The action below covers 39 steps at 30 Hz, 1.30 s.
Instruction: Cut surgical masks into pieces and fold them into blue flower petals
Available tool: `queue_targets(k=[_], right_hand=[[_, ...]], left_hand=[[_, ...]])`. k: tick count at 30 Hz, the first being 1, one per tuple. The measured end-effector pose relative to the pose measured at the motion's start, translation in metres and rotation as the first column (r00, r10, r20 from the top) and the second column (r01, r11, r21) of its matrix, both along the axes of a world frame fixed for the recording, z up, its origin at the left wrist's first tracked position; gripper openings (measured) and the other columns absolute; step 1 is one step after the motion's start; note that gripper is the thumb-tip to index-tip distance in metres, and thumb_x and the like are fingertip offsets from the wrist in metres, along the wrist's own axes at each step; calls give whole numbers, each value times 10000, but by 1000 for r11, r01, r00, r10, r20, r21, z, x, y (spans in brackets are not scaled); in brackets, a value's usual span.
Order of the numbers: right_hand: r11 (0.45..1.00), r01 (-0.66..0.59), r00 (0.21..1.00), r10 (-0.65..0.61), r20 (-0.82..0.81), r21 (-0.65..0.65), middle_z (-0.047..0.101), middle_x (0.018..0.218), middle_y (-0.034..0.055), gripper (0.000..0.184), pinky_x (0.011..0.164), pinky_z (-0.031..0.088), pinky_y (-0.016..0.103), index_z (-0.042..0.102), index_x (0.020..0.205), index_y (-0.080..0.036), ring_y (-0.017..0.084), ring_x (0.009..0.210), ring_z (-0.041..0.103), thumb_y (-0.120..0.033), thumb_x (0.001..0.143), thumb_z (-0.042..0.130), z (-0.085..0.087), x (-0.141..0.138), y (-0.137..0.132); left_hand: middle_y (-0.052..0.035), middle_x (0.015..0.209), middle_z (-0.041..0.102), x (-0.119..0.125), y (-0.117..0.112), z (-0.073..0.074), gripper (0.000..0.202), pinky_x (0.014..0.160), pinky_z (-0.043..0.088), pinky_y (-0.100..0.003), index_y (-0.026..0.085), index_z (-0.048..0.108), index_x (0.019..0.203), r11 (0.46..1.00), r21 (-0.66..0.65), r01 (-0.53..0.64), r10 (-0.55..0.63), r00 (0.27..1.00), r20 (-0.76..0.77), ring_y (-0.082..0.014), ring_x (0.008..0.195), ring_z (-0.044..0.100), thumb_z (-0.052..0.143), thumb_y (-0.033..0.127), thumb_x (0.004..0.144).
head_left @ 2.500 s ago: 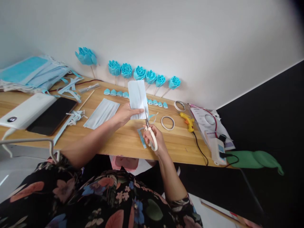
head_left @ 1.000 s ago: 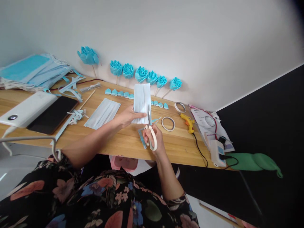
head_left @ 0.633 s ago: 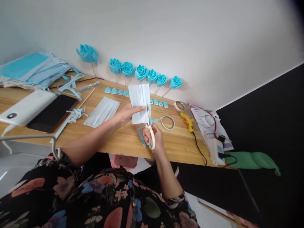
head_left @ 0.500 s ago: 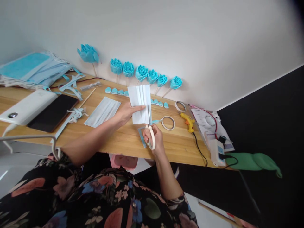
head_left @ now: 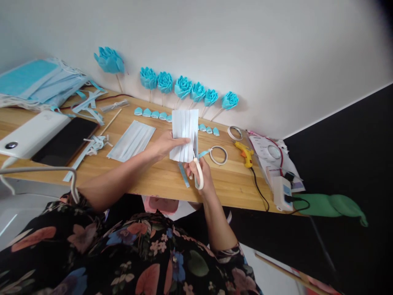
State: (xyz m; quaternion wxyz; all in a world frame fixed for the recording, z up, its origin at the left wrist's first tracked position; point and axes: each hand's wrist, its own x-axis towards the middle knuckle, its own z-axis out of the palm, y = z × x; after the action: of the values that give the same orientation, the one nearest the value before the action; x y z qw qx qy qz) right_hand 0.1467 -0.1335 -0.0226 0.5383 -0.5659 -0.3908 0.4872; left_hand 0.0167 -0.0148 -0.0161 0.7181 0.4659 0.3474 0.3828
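Note:
My left hand (head_left: 167, 144) pinches a pleated face mask (head_left: 182, 129) without ear loops, thumb on its front, and holds it up over the table. In my right hand (head_left: 201, 174) are white-handled scissors (head_left: 200, 180), their blades at the right edge of the mask, where a narrow strip is partly cut. Below the mask a thin blue strip (head_left: 184, 176) lies on the wood. A second flat mask (head_left: 132, 141) rests to the left of my left hand. Small folded blue petals (head_left: 155, 115) stand in a row behind the held mask, which hides the row's middle.
Several blue flowers on sticks (head_left: 183, 87) lean against the wall. To the right are tape rolls (head_left: 218, 155), a yellow glue gun (head_left: 245, 153) with its cord and a white power strip (head_left: 281, 194). At left lie stacked masks (head_left: 37, 82), a power bank (head_left: 33, 133) and a phone (head_left: 66, 141).
The scissors' blades have opened wider and sit along the mask's right edge, where the strip now stands further apart. The whole view has shifted slightly.

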Motion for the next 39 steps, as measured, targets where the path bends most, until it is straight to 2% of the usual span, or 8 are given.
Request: queue_targets(k=[7,12,15,22,27,32,39], right_hand=[[1000,-21,1000,21,9,10,541,530,-63,475,425,346,218,519,770,-217,67,437,440,-631,723,746,-1,1,-1],[1000,-6,1000,7,-16,6,578,582,-58,509,386,321,194,513,769,-209,50,426,454,-639,682,770,-3,1,1],[1000,1,1000,-1,-21,-3,551,535,-70,516,366,303,187,500,751,-211,49,404,438,-643,674,773,-2,0,1],[1000,9,1000,-9,24,-1,494,457,-86,469,360,292,192,495,732,-213,47,359,392,-603,711,754,-5,1,-1],[1000,29,999,-29,19,-4,482,437,-80,467,358,257,194,490,708,-210,52,356,389,-609,717,734,-12,0,1],[999,25,1000,-24,6,-31,474,438,-80,456,379,275,201,487,707,-214,55,367,378,-592,694,742,-10,-5,1],[999,-37,999,36,30,24,583,632,-31,484,476,383,222,544,856,-209,90,525,488,-638,714,717,-9,-1,-2]], left_hand=[[-112,893,742,-1,-1,-3,396,783,580,-452,130,743,910,999,35,19,-20,1000,21,-296,852,698,884,366,625],[-115,906,744,-2,-1,1,402,773,573,-422,113,732,934,999,12,35,-35,999,1,-279,844,699,867,356,645],[-116,917,743,-2,-1,3,398,781,564,-410,100,730,965,999,-2,44,-44,999,-11,-271,845,700,851,331,665],[-105,929,744,-1,-2,6,402,721,553,-353,103,737,928,1000,-13,4,-4,1000,2,-215,779,676,878,308,613],[-115,975,742,0,-3,7,445,749,557,-358,103,726,960,1000,25,-4,3,999,44,-234,831,680,879,328,609],[-118,1049,741,0,-2,8,461,823,557,-371,113,708,1023,997,56,-53,47,994,103,-260,921,688,845,368,664],[-94,958,739,-1,-5,8,445,765,561,-373,125,705,983,998,55,-38,34,998,62,-253,854,688,864,333,623]])
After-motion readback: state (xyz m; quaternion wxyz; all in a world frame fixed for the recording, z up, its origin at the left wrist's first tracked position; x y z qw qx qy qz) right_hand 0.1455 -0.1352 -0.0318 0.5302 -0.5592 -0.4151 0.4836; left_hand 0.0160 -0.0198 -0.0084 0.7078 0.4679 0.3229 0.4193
